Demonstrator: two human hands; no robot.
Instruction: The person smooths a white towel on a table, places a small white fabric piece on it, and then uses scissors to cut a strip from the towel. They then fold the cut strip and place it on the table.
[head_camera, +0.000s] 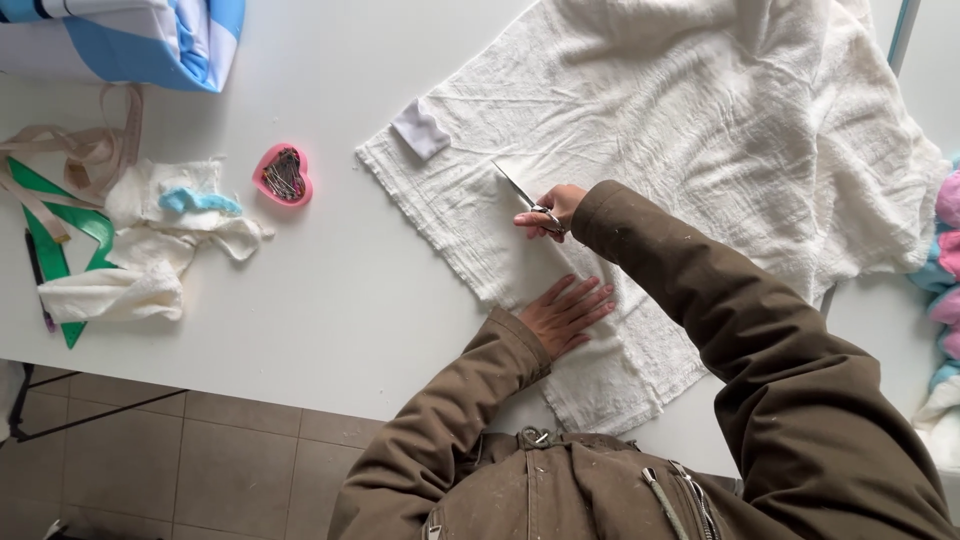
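- Looking down from the head camera, I see my right hand (552, 206) closed around the handles of a pair of scissors (524, 192), fingers through the loops
- The blades are parted and point up and to the left, lying on the white cloth (720, 130)
- I see my left hand (566, 313) open and flat, palm down, fingers spread, pressing on the same cloth just below the scissors
- The white cloth is spread over the white table (330, 290), crinkled, with one lower corner hanging towards the table's near edge
- A small white tag (421, 128) sits on the cloth near its left edge, up and left of the blade tips
- Both my arms are in brown jacket sleeves (700, 290)
- Well apart on the left, a pink heart-shaped box (283, 175) holds what look like pins
- Further left lie white fabric scraps (150, 250), a light blue piece (198, 201), green strips (60, 235) and beige tape (85, 150)
- A blue and white striped bundle (140, 40) sits at the top left corner
- Below the table edge I see tan floor tiles (200, 450)
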